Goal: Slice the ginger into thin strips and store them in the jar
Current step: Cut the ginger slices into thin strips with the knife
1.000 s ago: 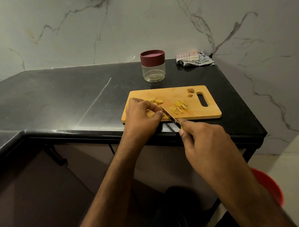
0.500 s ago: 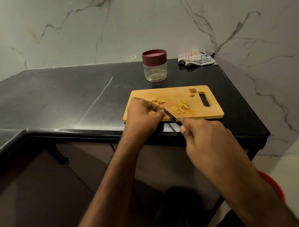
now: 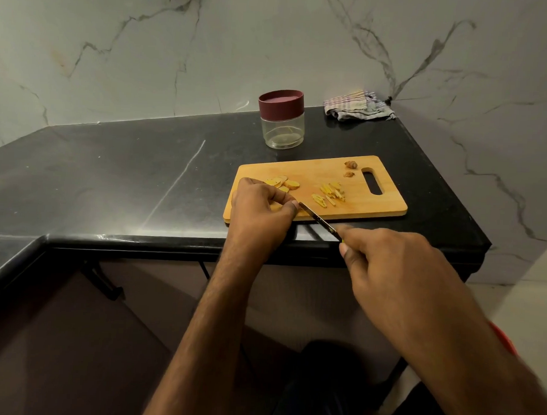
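Observation:
A wooden cutting board [image 3: 388, 204] lies on the black counter. Round ginger slices [image 3: 282, 183] lie at its left, a heap of thin ginger strips [image 3: 329, 194] in the middle, and two brown end pieces [image 3: 350, 168] near the handle hole. My left hand [image 3: 259, 213] rests on the board's near left part, its curled fingers pinching a ginger piece that is mostly hidden. My right hand [image 3: 385, 262] grips a small knife [image 3: 317, 220]; the blade tip sits right beside my left fingertips. The glass jar [image 3: 281, 120] with a maroon lid stands closed behind the board.
A crumpled striped cloth [image 3: 358, 106] lies in the far right corner against the marble wall. The counter edge [image 3: 139, 242] runs just in front of the board. A red bucket [image 3: 504, 339] peeks out on the floor behind my right forearm.
The knife and my right hand have shifted slightly along the board's front edge beside my left fingertips. My left hand stays on the ginger piece.

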